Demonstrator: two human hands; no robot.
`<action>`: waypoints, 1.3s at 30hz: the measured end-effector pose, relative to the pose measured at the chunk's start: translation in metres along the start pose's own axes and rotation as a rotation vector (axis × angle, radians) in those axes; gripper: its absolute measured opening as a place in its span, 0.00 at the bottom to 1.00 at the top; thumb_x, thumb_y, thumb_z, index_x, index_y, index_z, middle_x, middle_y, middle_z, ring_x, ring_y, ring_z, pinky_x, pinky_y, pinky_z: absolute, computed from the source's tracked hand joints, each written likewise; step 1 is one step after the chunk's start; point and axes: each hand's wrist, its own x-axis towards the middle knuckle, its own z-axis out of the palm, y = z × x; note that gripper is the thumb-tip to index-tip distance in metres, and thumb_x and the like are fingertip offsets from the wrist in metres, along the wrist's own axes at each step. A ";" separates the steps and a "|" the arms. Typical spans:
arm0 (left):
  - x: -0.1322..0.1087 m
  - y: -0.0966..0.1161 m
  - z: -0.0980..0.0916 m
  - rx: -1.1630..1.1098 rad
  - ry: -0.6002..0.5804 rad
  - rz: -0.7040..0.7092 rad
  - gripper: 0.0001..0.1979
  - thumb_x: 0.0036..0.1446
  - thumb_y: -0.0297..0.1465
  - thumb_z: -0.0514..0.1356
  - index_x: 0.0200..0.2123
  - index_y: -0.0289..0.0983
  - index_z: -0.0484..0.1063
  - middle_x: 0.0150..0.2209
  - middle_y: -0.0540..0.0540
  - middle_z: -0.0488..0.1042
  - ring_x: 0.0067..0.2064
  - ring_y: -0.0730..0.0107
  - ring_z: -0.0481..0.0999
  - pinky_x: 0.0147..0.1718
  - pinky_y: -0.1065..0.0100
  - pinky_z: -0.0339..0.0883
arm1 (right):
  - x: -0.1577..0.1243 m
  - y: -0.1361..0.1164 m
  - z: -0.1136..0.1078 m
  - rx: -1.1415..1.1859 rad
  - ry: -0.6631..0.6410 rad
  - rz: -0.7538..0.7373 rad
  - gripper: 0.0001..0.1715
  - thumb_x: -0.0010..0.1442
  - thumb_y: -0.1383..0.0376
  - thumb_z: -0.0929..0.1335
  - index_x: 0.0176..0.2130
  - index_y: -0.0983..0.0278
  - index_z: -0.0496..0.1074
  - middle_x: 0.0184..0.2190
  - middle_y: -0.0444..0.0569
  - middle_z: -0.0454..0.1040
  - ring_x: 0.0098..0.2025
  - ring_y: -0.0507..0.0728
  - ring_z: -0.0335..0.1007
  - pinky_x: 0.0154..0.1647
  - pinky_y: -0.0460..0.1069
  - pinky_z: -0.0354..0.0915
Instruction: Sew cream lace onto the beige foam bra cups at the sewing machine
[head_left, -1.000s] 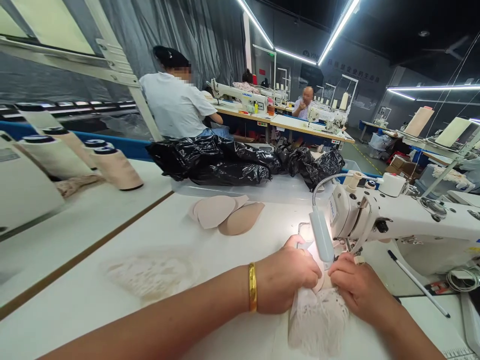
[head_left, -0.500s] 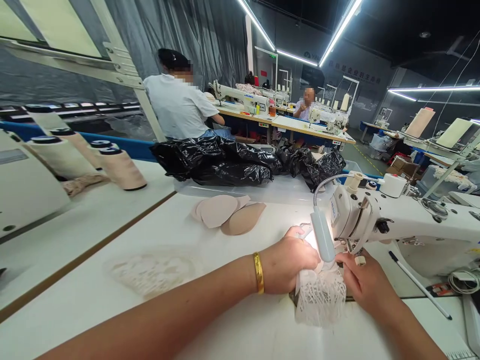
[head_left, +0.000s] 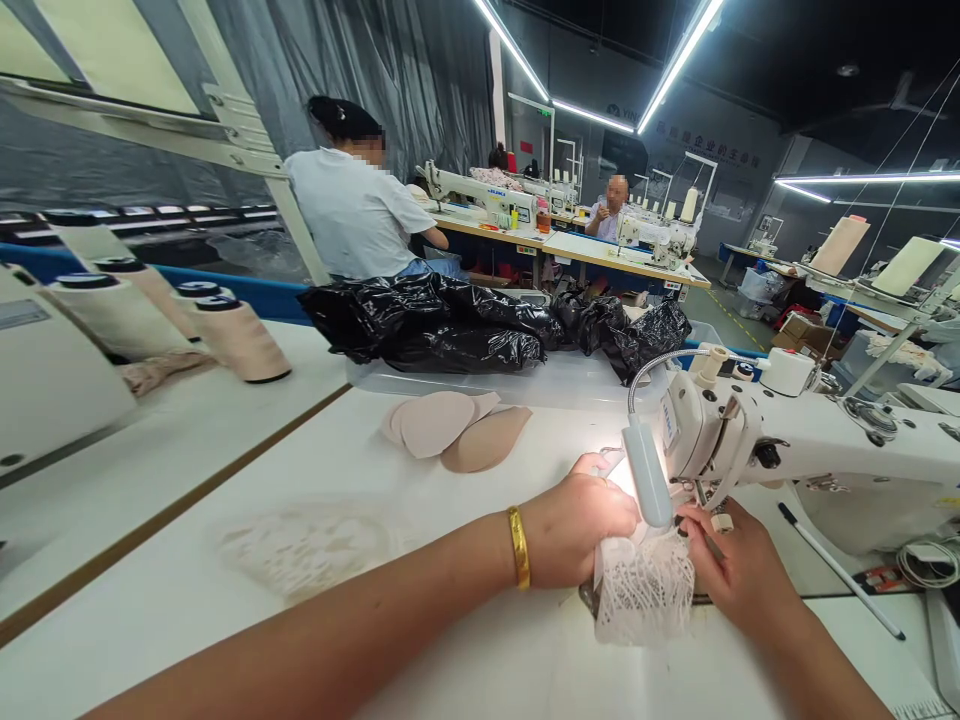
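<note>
A piece of pale lace fabric (head_left: 646, 590) lies under the head of a white sewing machine (head_left: 750, 420), its patterned end hanging toward the front. My left hand (head_left: 589, 525), with a gold bangle at the wrist, is closed on the fabric's left side. My right hand (head_left: 739, 560) is closed beside the needle area, with a small dark thing between thumb and fingers that I cannot make out. A lit grey lamp (head_left: 646, 475) on a bent metal neck hides part of the fabric and the needle.
Beige cup pads (head_left: 439, 422) lie on the white table (head_left: 480, 620), with black plastic bags (head_left: 465, 325) behind. Thread cones (head_left: 240, 340) stand at the left. A white pen (head_left: 840, 570) lies at the right. Two people (head_left: 360, 200) sit at machines farther back.
My right hand has shifted slightly, and a dark thing now shows at its fingertips. The lace's hanging end has moved a little. My left hand is nearly unmoved.
</note>
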 end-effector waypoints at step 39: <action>-0.005 0.028 -0.005 0.215 -0.173 -0.314 0.14 0.52 0.42 0.64 0.33 0.36 0.73 0.35 0.40 0.73 0.38 0.52 0.71 0.45 0.49 0.60 | 0.002 -0.022 -0.001 0.151 -0.230 -0.175 0.14 0.69 0.63 0.68 0.54 0.59 0.66 0.45 0.49 0.76 0.46 0.61 0.71 0.48 0.55 0.69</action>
